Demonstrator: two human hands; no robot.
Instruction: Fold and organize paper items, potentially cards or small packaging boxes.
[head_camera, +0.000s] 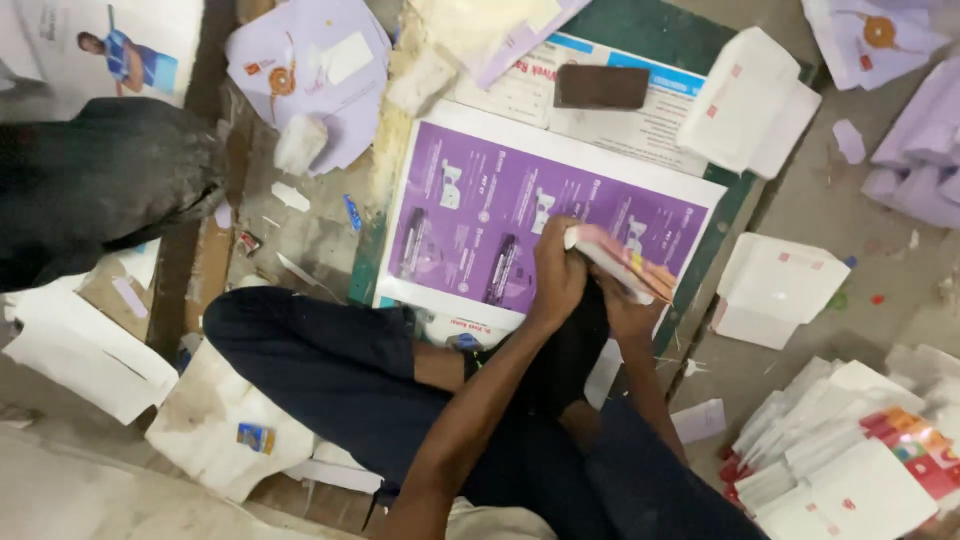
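Cards (618, 262), a thin pink and white stack, sit clamped between my two hands just above the lower right corner of the purple sheet (540, 215). My left hand (556, 272) curls over the near end of the stack, fingers pressed together and bent around it, knuckles up. My right hand (630, 312) comes from below, fingers closed under the stack's far edge; I cannot tell how the fingertips lie, since the stack hides them. Both forearms cross my dark trousers (350, 370), where I sit with folded legs. The purple sheet lies flat on a green board (680, 40), on top of a white printed sheet. A brown block (602, 87) rests on that white sheet, well apart from my hands. Folded white cartons (772, 290) lie on the floor to my right, and a heap of flat cartons (850, 450) sits nearer my right knee.
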